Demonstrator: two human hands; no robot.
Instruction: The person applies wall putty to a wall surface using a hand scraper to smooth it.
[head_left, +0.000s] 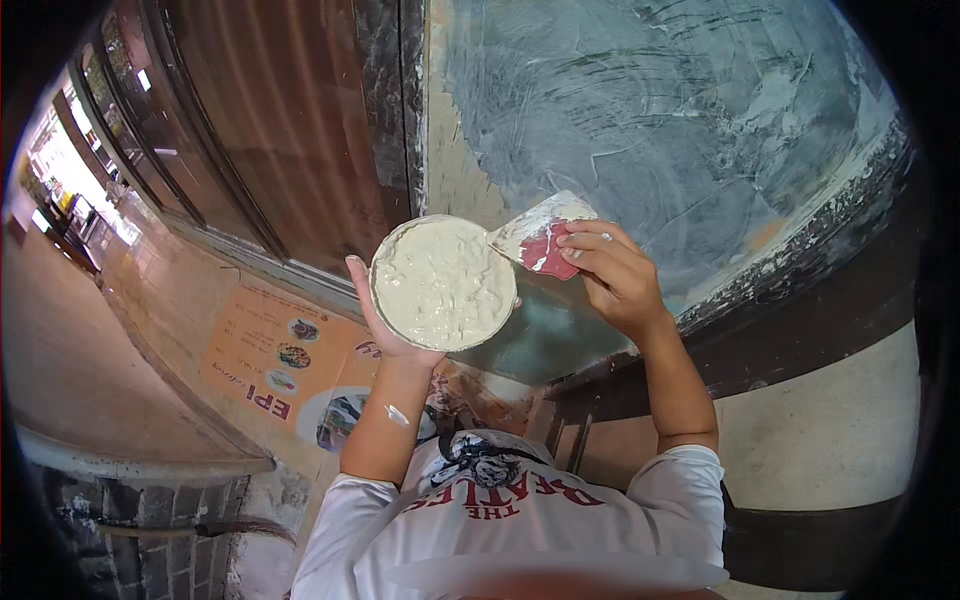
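Observation:
My left hand [388, 325] is wrapped round the underside and left side of a round tub [374, 280], its thumb up along the rim. Creamy off-white putty [445, 285] fills the tub nearly to the brim, its surface lumpy and wet. In my right hand [617, 275] is a putty scraper [545, 245] with a red grip part and a pale flat blade smeared with putty. One corner of the scraper meets the tub's right rim. Specks of putty stick to my right fingers, and a white smear marks my left forearm.
Ahead stands a grey wall [650, 110] streaked with pale putty, with a dark rough edge along its right. A brown door or shutter panel [280, 120] is at the left. An orange printed banner [265, 350] lies low on the left, beside a curved ledge [150, 460].

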